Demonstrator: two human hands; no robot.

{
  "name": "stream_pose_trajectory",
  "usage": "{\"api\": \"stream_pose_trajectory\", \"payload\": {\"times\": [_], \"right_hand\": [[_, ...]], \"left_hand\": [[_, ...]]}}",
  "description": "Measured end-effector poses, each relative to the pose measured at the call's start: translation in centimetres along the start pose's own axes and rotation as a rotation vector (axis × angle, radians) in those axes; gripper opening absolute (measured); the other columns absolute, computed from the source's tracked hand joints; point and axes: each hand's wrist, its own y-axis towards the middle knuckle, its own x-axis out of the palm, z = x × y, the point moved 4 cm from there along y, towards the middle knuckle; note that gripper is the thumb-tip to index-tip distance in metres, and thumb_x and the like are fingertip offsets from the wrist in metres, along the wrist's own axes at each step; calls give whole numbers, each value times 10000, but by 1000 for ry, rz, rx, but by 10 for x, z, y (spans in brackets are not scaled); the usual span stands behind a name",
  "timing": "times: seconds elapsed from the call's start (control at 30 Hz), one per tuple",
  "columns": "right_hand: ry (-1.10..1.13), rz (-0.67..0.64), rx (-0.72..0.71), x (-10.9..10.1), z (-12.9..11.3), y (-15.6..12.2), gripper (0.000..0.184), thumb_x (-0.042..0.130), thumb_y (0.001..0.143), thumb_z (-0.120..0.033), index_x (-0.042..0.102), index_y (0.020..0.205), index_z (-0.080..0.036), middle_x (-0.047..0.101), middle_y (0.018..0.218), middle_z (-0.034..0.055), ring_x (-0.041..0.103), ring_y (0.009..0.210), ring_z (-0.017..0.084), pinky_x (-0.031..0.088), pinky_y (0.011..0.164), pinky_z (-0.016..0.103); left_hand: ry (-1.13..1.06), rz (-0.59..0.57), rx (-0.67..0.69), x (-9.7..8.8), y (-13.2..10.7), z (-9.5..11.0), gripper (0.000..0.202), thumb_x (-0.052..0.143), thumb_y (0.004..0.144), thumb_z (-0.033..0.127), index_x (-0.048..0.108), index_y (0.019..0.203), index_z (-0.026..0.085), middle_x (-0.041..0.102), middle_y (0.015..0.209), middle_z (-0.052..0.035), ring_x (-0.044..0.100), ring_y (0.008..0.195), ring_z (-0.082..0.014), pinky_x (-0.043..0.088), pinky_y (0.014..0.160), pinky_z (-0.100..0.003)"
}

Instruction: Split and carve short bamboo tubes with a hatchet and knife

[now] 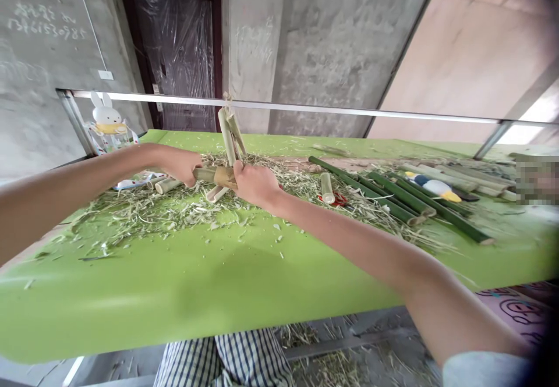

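Observation:
Over the shavings, my left hand (pixel 179 164) is closed round one end of a pale bamboo piece (pixel 204 173). It has a broader, browner section in the middle, beside my right hand (pixel 257 183). That right hand is closed at the piece's other end, with the thumb on top; what lies under its fingers is hidden. Just behind the right hand rise split bamboo lengths (pixel 227 137), tied near the metal rail. Below the piece, a short pale bamboo stick (pixel 216 194) sticks out at a slant.
Bamboo shavings (pixel 144 212) cover much of the green tabletop (pixel 209 294). Several green bamboo poles (pixel 393 195) lie at right, near a short bamboo section (pixel 326 188) and a red-handled tool (pixel 338 199). A white rabbit figure (pixel 106 120) stands at left, before the metal rail (pixel 305 107).

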Motion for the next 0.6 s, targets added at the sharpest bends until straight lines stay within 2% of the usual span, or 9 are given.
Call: {"api": "stream_pose_trajectory", "payload": {"times": [0.1, 0.17, 0.2, 0.27, 0.33, 0.4, 0.43, 0.5, 0.6], "right_hand": [[-74, 17, -61, -2, -4, -3, 248, 345, 867, -157, 496, 1042, -68, 596, 704, 118, 537, 533, 158, 429, 438, 286], [-31, -15, -43, -2, -2, -3, 222, 401, 841, -151, 500, 1028, -83, 602, 733, 117, 539, 545, 152, 435, 447, 280], [34, -63, -5, -2, 2, -2, 217, 447, 822, -166, 506, 1017, -91, 600, 737, 110, 538, 543, 146, 436, 441, 272], [260, -225, 93, -1, 10, -1, 233, 530, 782, -232, 520, 980, -111, 588, 729, 82, 538, 541, 131, 443, 429, 252], [586, -460, 138, -1, 14, -4, 260, 560, 764, -330, 533, 929, -132, 577, 724, 51, 545, 557, 113, 465, 453, 232], [914, -688, 99, -6, 10, -10, 268, 539, 769, -393, 537, 866, -144, 562, 700, 19, 534, 552, 85, 479, 491, 211], [1040, -778, 67, -9, 7, -14, 262, 537, 766, -398, 536, 836, -145, 552, 678, 4, 520, 536, 73, 479, 501, 204], [1182, -888, 27, -14, 1, -21, 242, 570, 736, -371, 530, 800, -141, 534, 635, -19, 495, 503, 61, 474, 503, 199], [1149, -859, 53, -13, -1, -24, 264, 611, 690, -342, 525, 827, -133, 539, 621, -17, 508, 499, 74, 477, 501, 214]], "left_hand": [[-93, -181, 52, 13, -5, 1, 66, 501, 768, 141, 539, 717, 124, 502, 499, 51, 372, 413, -37, 335, 405, -183], [-31, -139, 45, 16, -7, 3, 106, 499, 795, 185, 564, 739, 123, 539, 527, 42, 408, 427, -43, 370, 424, -190], [50, -36, 16, 15, -8, 4, 116, 499, 800, 192, 577, 752, 120, 562, 552, 31, 438, 449, -52, 392, 445, -200], [295, 305, -9, 6, -12, 9, 141, 473, 813, 151, 593, 872, 108, 628, 697, -14, 536, 601, -97, 463, 571, -254], [553, 691, 87, 0, -21, 20, 298, 409, 828, 71, 522, 1102, 103, 626, 995, -86, 552, 910, -167, 460, 794, -365], [716, 932, 228, 1, -30, 27, 398, 366, 841, 42, 419, 1230, 105, 523, 1200, -140, 449, 1121, -218, 372, 925, -455], [755, 967, 280, 4, -32, 28, 380, 353, 851, 54, 426, 1221, 108, 522, 1197, -147, 449, 1122, -220, 371, 924, -456], [774, 912, 288, 8, -30, 25, 284, 334, 868, 94, 524, 1078, 120, 612, 994, -119, 550, 924, -185, 449, 799, -384], [722, 768, 224, 10, -23, 21, 257, 333, 867, 135, 590, 872, 145, 605, 670, -53, 520, 561, -128, 431, 530, -279]]}}
